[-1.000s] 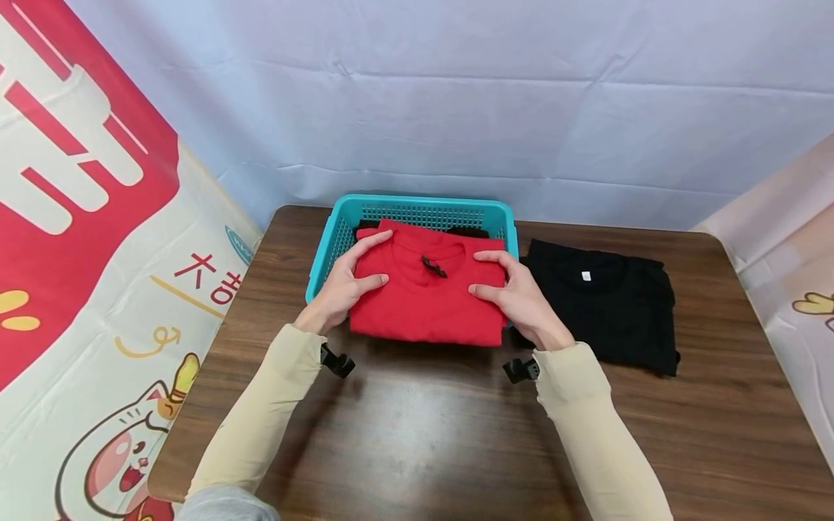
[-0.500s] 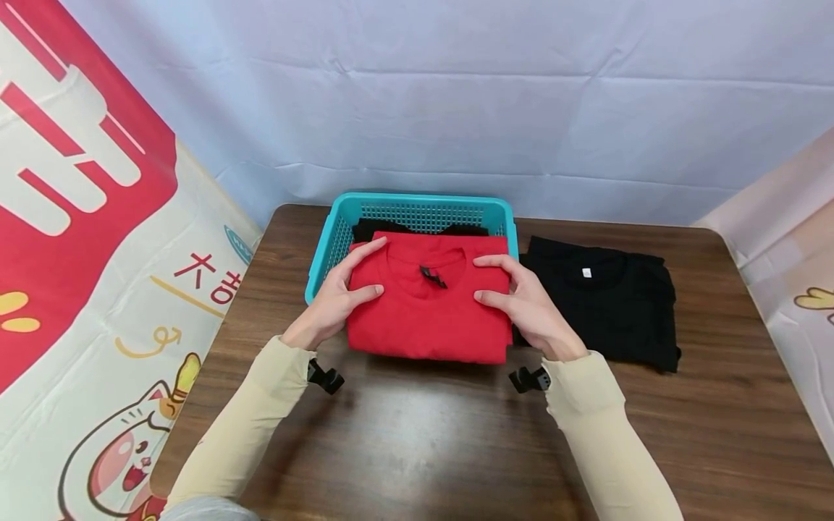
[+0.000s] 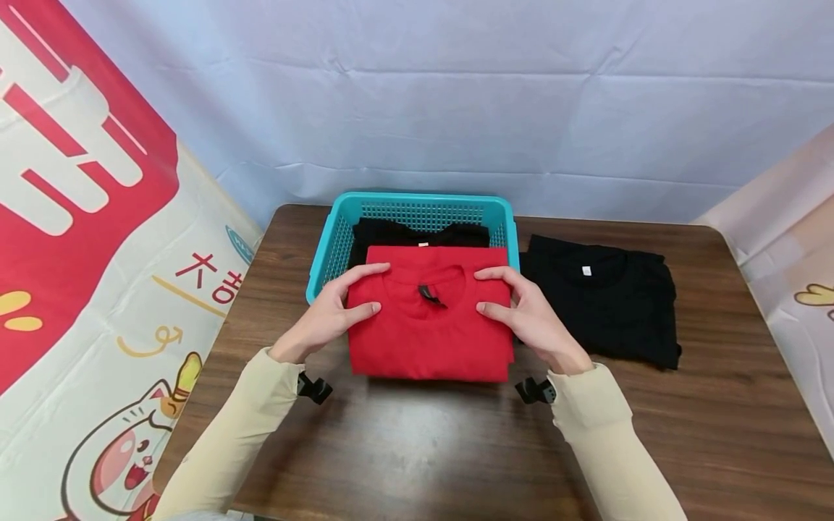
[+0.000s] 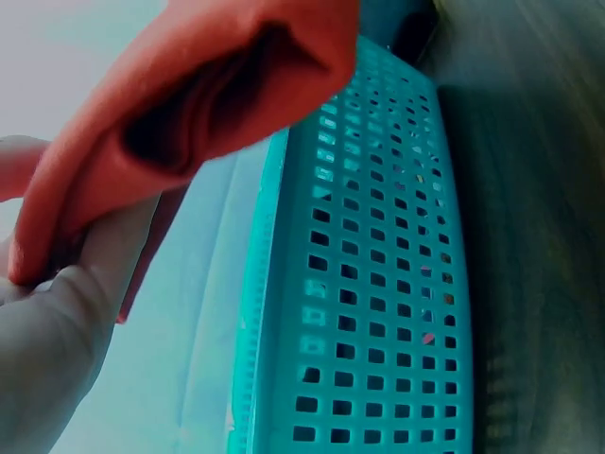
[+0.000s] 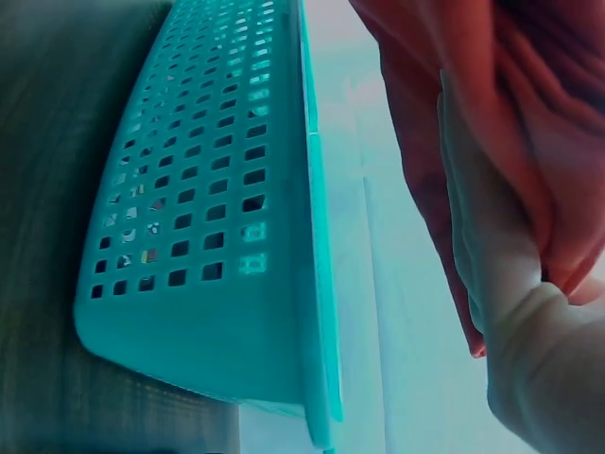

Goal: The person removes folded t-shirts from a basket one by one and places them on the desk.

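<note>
A folded red T-shirt (image 3: 430,340) with a black neck label is held level between both hands, above the front part of a teal plastic basket (image 3: 426,197). My left hand (image 3: 332,311) grips its left edge, thumb on top and other fingers underneath. On the opposite edge my right hand (image 3: 531,315) does the same. Both wrist views show the red cloth (image 4: 189,95) raised above the basket's rim, its folded layers pinched by the hands. Inside the basket lies black clothing (image 3: 391,233), partly covered by the red shirt.
To the right of the basket a folded black T-shirt (image 3: 606,304) with a white label lies on the brown wooden table (image 3: 417,456). Pale cloth (image 3: 456,94) hangs behind the table, and a printed banner (image 3: 85,253) hangs on the left.
Both hands have drawn the red shirt toward the body, from over the basket to its front edge. More of the black clothing in the basket now shows. The black shirt on the table stays put.
</note>
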Tool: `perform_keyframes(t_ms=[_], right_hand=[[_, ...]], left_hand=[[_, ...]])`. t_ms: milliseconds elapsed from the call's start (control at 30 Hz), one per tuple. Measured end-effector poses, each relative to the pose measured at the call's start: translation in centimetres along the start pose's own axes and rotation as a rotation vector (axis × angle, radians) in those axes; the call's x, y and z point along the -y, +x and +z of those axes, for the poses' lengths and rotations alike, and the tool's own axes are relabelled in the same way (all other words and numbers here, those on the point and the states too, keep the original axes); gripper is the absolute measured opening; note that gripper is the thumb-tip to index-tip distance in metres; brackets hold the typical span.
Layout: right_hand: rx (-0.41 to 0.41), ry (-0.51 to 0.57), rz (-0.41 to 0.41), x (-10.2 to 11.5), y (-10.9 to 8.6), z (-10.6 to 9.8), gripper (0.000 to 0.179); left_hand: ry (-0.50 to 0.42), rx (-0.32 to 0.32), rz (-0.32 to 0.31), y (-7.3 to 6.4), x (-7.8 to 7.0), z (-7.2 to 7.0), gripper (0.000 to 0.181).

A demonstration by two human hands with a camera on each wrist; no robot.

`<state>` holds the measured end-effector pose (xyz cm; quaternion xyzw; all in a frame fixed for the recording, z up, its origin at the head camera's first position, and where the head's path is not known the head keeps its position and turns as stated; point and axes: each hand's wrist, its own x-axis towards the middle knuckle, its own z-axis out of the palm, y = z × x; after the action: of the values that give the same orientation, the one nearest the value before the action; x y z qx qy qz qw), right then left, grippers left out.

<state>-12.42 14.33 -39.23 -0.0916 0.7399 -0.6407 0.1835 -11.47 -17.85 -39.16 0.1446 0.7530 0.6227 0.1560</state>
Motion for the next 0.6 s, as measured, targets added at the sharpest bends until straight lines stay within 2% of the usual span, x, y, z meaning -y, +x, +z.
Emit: perform_keyframes(t_ms=[233,400,600], right_hand=[[0.061,0.035,-0.018,-0.3,-1.1,0.0,0.047],[0.072,0.000,-0.039,-0.2,-1.7,-0.1,0.046],[0.092,-0.009,-0.045,-0.6,-2.3,0.1,0.046]], left_hand=[[-0.063,0.044,-0.020,-1.4,0.5,0.3,0.056],[-0.100,0.082,-0.003,-2.1,0.6,0.4,0.054],[-0.089,0.096,-0.009,-2.6,0.9,0.3,0.051]])
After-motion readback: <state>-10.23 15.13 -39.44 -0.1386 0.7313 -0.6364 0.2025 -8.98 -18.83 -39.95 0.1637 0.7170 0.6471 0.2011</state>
